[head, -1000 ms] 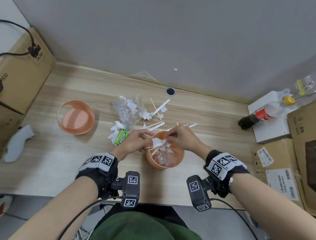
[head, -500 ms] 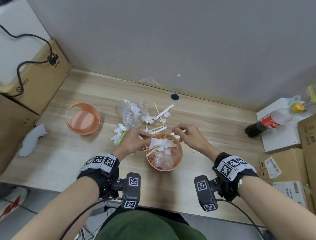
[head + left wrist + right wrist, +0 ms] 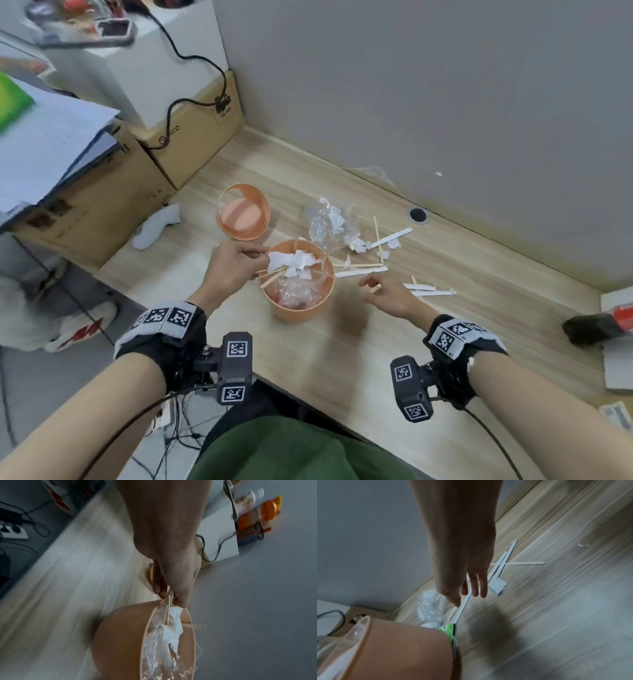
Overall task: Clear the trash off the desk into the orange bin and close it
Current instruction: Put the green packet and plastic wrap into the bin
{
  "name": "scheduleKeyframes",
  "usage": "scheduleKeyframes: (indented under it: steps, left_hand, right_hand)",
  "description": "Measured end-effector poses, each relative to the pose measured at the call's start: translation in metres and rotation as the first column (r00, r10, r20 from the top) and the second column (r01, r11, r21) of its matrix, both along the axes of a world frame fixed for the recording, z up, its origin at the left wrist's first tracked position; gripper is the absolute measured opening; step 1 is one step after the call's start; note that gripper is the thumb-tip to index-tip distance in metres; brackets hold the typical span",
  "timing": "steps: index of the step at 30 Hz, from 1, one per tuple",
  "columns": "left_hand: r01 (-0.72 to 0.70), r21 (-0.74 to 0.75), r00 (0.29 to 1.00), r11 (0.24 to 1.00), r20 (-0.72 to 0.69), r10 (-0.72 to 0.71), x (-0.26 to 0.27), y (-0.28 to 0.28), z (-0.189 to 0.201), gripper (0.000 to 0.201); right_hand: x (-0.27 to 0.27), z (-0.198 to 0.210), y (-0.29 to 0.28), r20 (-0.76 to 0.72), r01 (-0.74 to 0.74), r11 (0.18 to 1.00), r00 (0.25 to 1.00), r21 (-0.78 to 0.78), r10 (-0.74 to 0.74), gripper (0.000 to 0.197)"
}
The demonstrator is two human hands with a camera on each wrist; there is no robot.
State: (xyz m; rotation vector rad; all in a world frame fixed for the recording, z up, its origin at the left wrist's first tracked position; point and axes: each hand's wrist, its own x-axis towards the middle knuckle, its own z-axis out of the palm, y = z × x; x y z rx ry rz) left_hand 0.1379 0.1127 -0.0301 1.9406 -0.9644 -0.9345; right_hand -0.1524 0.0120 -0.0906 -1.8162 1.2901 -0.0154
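**Loading the bin: risks and finger state**

Risks. The bin (image 3: 298, 291) stands on the desk (image 3: 462, 335) near its front edge, already heaped with clear film and torn paper (image 3: 291, 263); several sticks (image 3: 272, 275) jut over the rim. Pressing these down on one side could likely tip the light bin or flick scraps back out. Protruding sticks would probably keep the lid (image 3: 243, 221), which lies well behind the bin, from seating. The remaining paper strips (image 3: 359, 272) lie flat, so a hurried pick may slide them rather than lift them.

Fingers. The left hand (image 3: 229, 270) is at the bin's left rim, fingers (image 3: 178, 599) curled and pinching the sticks where they cross it. The right hand (image 3: 387, 294) hovers just right of the bin, fingers (image 3: 481, 586) extended and slightly spread, just above a strip on the desk; it appears to grip nothing, though contact cannot be told.

More trash, including a film bag (image 3: 329, 222), lies behind the bin.
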Motion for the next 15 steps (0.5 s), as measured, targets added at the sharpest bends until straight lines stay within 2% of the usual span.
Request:
scheduleKeyframes:
  steps: [5, 12, 15]
  left_hand:
    - [-0.141, 0.037, 0.99, 0.989, 0.007, 0.141, 0.04, 0.038, -0.013, 0.016]
    - [-0.241, 0.058, 0.97, 0.969, 0.014, 0.241, 0.061, 0.061, -0.028, 0.022]
    - [-0.247, 0.059, 0.969, 0.967, -0.007, 0.248, 0.068, 0.062, -0.032, 0.02]
  right_hand:
    - [0.045, -0.018, -0.003, -0.151, -0.136, 0.99, 0.98, -0.03, 0.13, 0.062]
    - [0.098, -0.036, -0.005, -0.177, -0.184, 0.978, 0.971, -0.103, 0.164, 0.092]
    - [0.123, -0.044, -0.004, -0.254, -0.267, 0.956, 0.94, -0.121, 0.23, 0.101]
